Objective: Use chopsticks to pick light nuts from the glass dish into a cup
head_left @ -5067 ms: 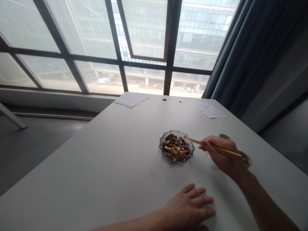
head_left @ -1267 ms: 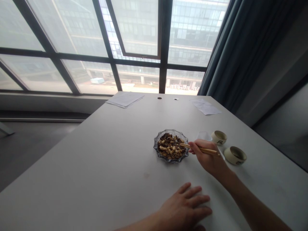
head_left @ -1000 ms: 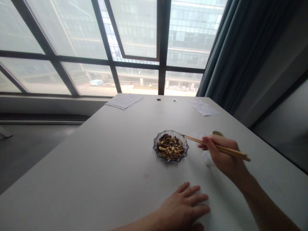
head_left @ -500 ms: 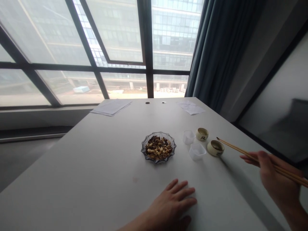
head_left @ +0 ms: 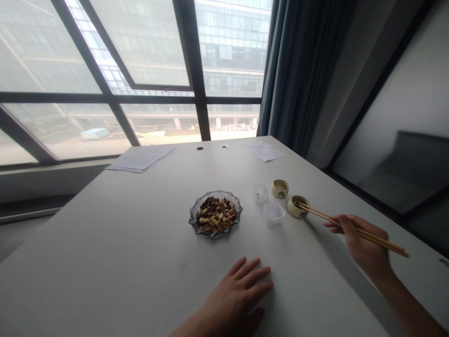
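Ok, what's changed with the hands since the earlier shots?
The right hand moved right, away from the glass dish, keeping the chopsticks, whose tips now reach the nearer cup. The left hand stayed flat on the table, and the dish stayed put.

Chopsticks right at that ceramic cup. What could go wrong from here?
The chopsticks in the right hand have their tips at the rim of the ceramic cup; a knock might tip it. The clear plastic cup sits close beside it and looks light, so a slip could shove it aside. Pieces lifted from the glass dish of nuts and seeds could drop on the table before reaching the cups.
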{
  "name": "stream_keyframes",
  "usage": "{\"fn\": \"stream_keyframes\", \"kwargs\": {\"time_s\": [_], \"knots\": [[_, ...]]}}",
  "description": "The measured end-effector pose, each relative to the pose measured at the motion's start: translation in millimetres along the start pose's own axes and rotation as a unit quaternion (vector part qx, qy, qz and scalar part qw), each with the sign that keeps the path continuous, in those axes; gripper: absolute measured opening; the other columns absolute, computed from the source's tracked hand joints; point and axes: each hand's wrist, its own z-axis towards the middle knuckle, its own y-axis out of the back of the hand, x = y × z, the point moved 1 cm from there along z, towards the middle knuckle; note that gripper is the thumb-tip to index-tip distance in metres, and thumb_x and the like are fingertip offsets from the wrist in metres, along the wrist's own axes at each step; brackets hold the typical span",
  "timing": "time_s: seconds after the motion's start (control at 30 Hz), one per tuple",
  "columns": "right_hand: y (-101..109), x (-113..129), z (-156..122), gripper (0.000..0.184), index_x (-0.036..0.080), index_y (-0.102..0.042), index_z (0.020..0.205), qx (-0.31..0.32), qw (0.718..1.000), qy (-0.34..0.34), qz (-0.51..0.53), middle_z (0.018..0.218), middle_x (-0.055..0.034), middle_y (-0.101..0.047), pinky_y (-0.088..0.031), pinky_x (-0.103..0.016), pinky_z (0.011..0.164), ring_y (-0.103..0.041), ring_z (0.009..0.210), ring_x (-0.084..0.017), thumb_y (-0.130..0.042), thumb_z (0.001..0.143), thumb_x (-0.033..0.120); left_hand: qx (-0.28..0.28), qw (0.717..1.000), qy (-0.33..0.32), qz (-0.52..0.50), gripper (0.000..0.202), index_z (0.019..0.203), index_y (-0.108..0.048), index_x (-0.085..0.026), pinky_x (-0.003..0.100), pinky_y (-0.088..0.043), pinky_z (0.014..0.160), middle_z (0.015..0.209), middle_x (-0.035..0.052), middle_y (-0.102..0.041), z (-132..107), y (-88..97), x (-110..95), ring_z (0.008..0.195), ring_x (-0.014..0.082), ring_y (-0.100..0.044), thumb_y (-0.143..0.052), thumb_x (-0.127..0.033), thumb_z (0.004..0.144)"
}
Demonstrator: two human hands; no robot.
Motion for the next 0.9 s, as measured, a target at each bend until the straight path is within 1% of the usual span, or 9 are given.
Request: {"fn": "stream_keyframes", "kwargs": {"time_s": [0.17, 0.27, 0.37, 0.5, 0.67, 0.9], "knots": [[-1.9, 0.3, -3.1, 0.029, 0.020, -0.074, 0.087, 0.004, 1.000, 0.024, 0.002, 0.080, -0.0075, -0.078, -0.064, -0.033, 0.070, -0.077, 0.071, -0.024, -0.068, 0.094, 0.048, -0.004, 1.000, 0.004, -0.011, 0.065, 0.146, -0.049, -0.034, 0.058, -0.022, 0.127, 0.164, -0.0034, -0.038, -0.5, 5.9, -4.8, 0.154, 0.0299, -0.031, -0.064, -0.017, 0.085], [-2.2, 3.2, -4.2, 0.028, 0.020, -0.073, 0.087, 0.006, 1.000, 0.026, 0.010, 0.080, -0.0070, -0.078, -0.064, -0.034, 0.072, -0.077, 0.072, -0.024, -0.068, 0.094, 0.047, -0.007, 1.000, 0.003, -0.014, 0.065, 0.146, -0.050, -0.034, 0.058, -0.022, 0.127, 0.163, -0.0038, -0.039, -0.3, 6.3, -5.4, 0.154, 0.0296, -0.031, -0.064, -0.017, 0.085], [-2.2, 6.3, -4.8, 0.028, 0.021, -0.073, 0.088, 0.004, 0.999, 0.035, -0.004, 0.082, -0.0066, -0.078, -0.064, -0.034, 0.074, -0.077, 0.074, -0.024, -0.067, 0.095, 0.047, -0.006, 1.000, 0.006, -0.010, 0.066, 0.146, -0.049, -0.034, 0.058, -0.021, 0.127, 0.164, -0.0043, -0.038, -0.2, 5.8, -5.2, 0.154, 0.0294, -0.030, -0.064, -0.017, 0.085], [-2.5, 9.6, -5.8, 0.028, 0.021, -0.073, 0.083, 0.020, 0.998, 0.044, -0.036, 0.078, -0.0061, -0.077, -0.063, -0.032, 0.070, -0.076, 0.072, -0.024, -0.068, 0.094, 0.047, -0.004, 1.000, 0.008, -0.009, 0.065, 0.147, -0.049, -0.034, 0.058, -0.020, 0.127, 0.164, -0.0043, -0.037, -0.8, 5.9, -5.7, 0.154, 0.0291, -0.030, -0.063, -0.017, 0.085], [-1.9, 10.0, -7.7, 0.026, 0.021, -0.074, 0.086, 0.020, 0.998, 0.064, -0.015, 0.083, -0.0066, -0.078, -0.063, -0.034, 0.074, -0.076, 0.075, -0.024, -0.066, 0.096, 0.044, -0.005, 1.000, 0.009, -0.009, 0.066, 0.148, -0.048, -0.034, 0.058, -0.020, 0.128, 0.164, -0.0043, -0.037, -1.4, 6.3, -6.5, 0.155, 0.0287, -0.029, -0.063, -0.018, 0.086], [-2.7, 16.9, -8.5, 0.024, 0.023, -0.072, 0.084, 0.029, 0.996, 0.078, -0.030, 0.081, -0.0052, -0.077, -0.062, -0.032, 0.072, -0.076, 0.075, -0.023, -0.066, 0.096, 0.042, -0.008, 1.000, 0.005, -0.007, 0.066, 0.147, -0.048, -0.034, 0.056, -0.019, 0.128, 0.165, -0.0045, -0.036, -0.9, 6.5, -6.8, 0.155, 0.0276, -0.029, -0.062, -0.017, 0.086]]}}
